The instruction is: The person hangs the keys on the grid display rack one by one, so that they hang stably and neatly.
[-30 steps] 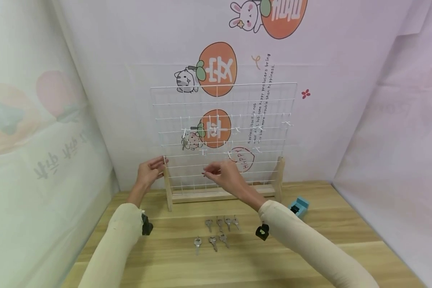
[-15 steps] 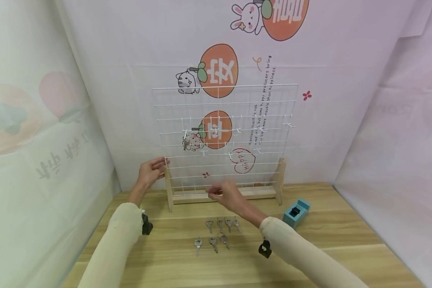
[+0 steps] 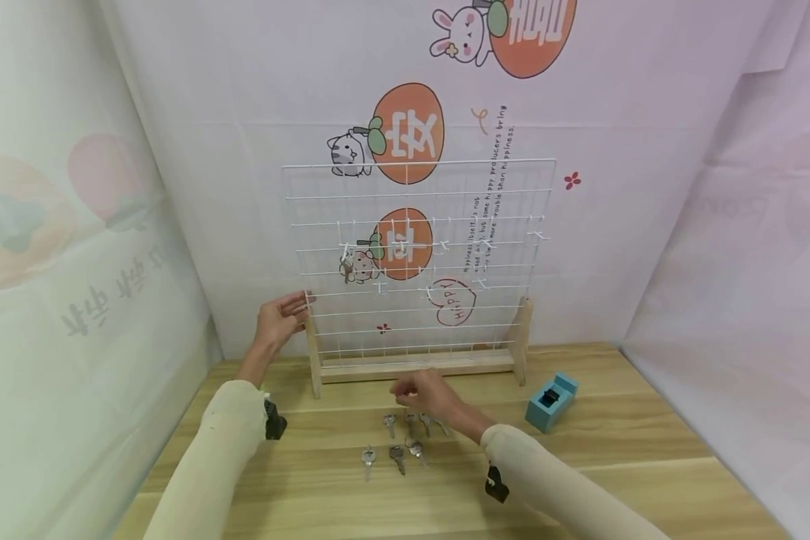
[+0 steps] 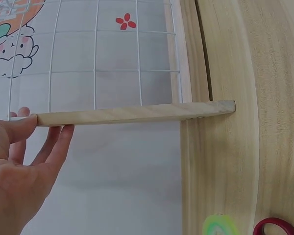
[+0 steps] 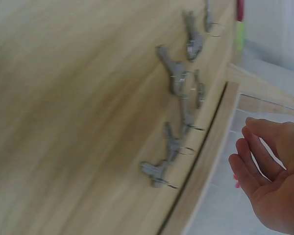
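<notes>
My left hand (image 3: 279, 320) grips the top of the left wooden upright (image 4: 122, 115) of a white wire grid rack (image 3: 418, 328). Its thumb and fingers lie on opposite sides of the wood. Over the table, just in front of the rack's base, my right hand (image 3: 427, 393) hovers with loosely bent fingers and nothing between them. Below and near it several silver keys (image 3: 397, 456) with small rings lie in two rough rows. From a white hook at the grid's left hangs another key (image 3: 347, 271). The right wrist view is blurred on the loose keys.
Several white hooks (image 3: 443, 246) stick out of the grid. A turquoise block-shaped holder (image 3: 550, 402) with a black part stands at the table's right. In the left wrist view, a red ring-shaped handle (image 4: 277, 226) and a yellow-green round thing (image 4: 220, 225) show at the lower edge.
My right hand has come down from in front of the grid to just above the keys. The left hand stays on the upright.
</notes>
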`<state>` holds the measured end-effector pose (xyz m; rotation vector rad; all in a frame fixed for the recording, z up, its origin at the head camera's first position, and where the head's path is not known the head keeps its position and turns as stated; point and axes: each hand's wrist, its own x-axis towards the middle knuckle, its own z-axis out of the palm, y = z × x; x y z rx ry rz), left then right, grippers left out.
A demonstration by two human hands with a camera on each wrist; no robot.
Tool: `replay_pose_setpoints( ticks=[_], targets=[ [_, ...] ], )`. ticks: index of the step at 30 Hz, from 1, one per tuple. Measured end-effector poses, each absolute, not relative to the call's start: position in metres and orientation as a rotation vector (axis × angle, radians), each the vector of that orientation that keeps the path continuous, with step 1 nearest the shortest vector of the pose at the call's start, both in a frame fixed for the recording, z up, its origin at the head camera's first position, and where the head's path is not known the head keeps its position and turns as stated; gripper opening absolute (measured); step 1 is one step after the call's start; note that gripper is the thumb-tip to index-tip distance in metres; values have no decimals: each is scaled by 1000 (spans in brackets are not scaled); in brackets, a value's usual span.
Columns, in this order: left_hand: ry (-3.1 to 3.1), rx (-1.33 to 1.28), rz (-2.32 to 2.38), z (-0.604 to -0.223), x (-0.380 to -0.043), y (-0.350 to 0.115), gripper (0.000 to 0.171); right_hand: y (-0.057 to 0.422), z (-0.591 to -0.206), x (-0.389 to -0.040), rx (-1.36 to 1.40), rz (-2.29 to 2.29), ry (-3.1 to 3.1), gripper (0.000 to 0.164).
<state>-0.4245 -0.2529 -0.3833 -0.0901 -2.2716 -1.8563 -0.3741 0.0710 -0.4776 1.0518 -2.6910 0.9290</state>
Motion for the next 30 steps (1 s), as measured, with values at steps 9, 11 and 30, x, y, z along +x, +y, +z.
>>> replay_pose_setpoints(
  ticks=[9,11,30],
  targets=[
    [-2261,-94,-1905,-388,-427,-257,48,70,-501,-377,1056,994,-2762,16],
    [-2265,-119,-1898,-389,-427,-257,47,69,-504,-378,1062,1011,-2785,17],
    [-2271,-93,-1863,-387,-427,-255,47,60,-511,-382,1160,706,-2808,5]
  ],
)
